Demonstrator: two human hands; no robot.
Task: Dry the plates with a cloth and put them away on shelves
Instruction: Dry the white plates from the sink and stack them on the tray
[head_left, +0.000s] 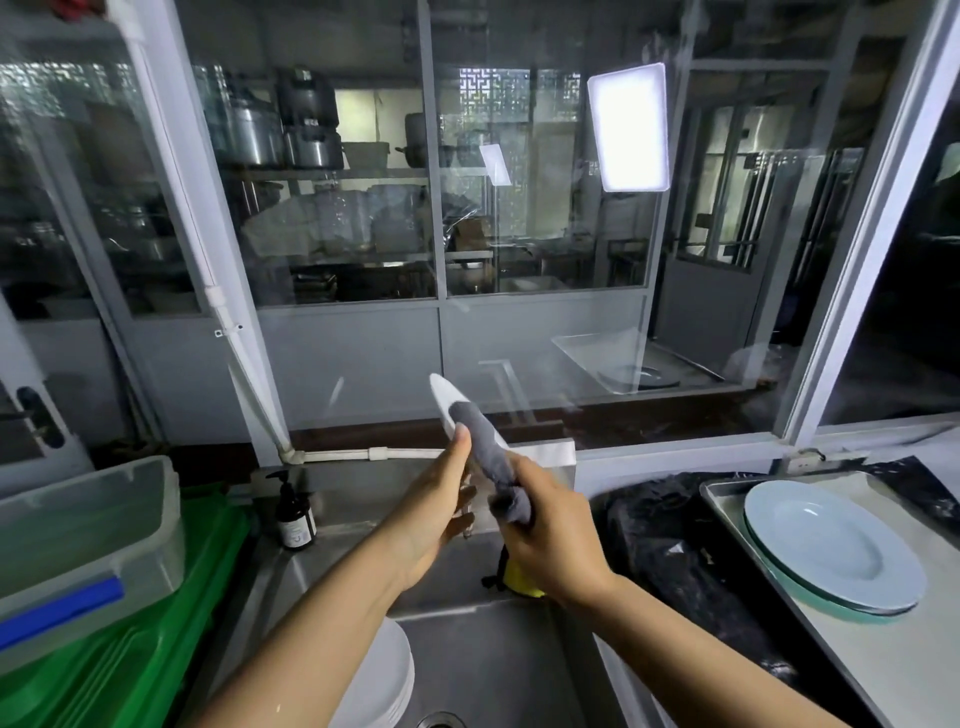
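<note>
A white plate (445, 404) stands edge-on over the sink (467, 644), near the middle of the view, so it shows only as a thin, smooth, glazed sliver tilting up toward 11 o'clock. A grey cloth (485, 447), soft and napped like terry, is folded over its rim and bunches into a thick wad lower down.

The left hand (441, 499) holds the plate from its 9 o'clock side: the thumb lies straight up along the near face with its tip by the cloth, and the fingers curl round behind, somewhat blurred. The right hand (545, 540) sits at 4 o'clock from the plate, fingers curled tightly round the bunched cloth and pressing it onto the rim.

Below the right wrist, something yellow with a black strap (519, 577) peeks out; I cannot tell what it is.

In the brushed-steel basin at 6 o'clock lies a stack of round white plates (384, 675), partly hidden by the left forearm. At 3 o'clock a flat metal tray (883, 670) carries two wide, shallow, pale blue-white plates (831, 540) nested together, beside crumpled glossy black plastic (654, 530). At 9 o'clock, a translucent plastic tub (88, 535) with a blue handle rests on a ribbed green crate (130, 660), and a dark amber pump bottle (295, 514) stands upright on the sink's ledge.
</note>
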